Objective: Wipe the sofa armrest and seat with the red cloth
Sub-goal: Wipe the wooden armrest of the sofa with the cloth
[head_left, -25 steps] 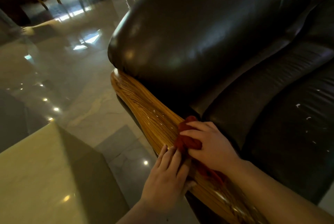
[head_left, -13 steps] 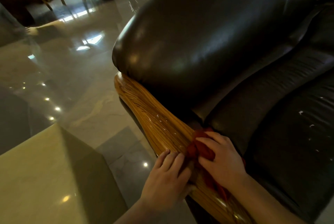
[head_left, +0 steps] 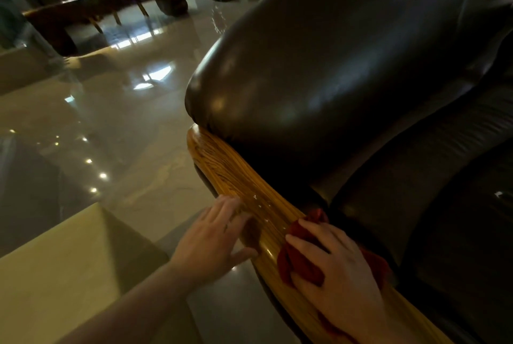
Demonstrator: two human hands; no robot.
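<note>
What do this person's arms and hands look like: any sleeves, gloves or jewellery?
Both are bare. The left hand and the right hand wear no gloves, and both forearms are uncovered as far as the picture shows, with no sleeve, watch or bracelet in view. A small dark mark sits on one finger of the left hand; the picture is too blurred to tell whether it is a ring.

The wooden armrest rail (head_left: pixel 233 174) runs diagonally from upper left to lower right, below the dark leather armrest cushion (head_left: pixel 319 71). Its surface shows golden grain and small white specks near mid-length. The red cloth (head_left: pixel 299 263) lies bunched on the rail, pressed flat under the right hand (head_left: pixel 338 266). The left hand (head_left: pixel 213 238) rests with fingers spread on the rail's outer edge, near the cloth but apart from it. The sofa stands on a glossy tiled floor (head_left: pixel 125 127).
</note>
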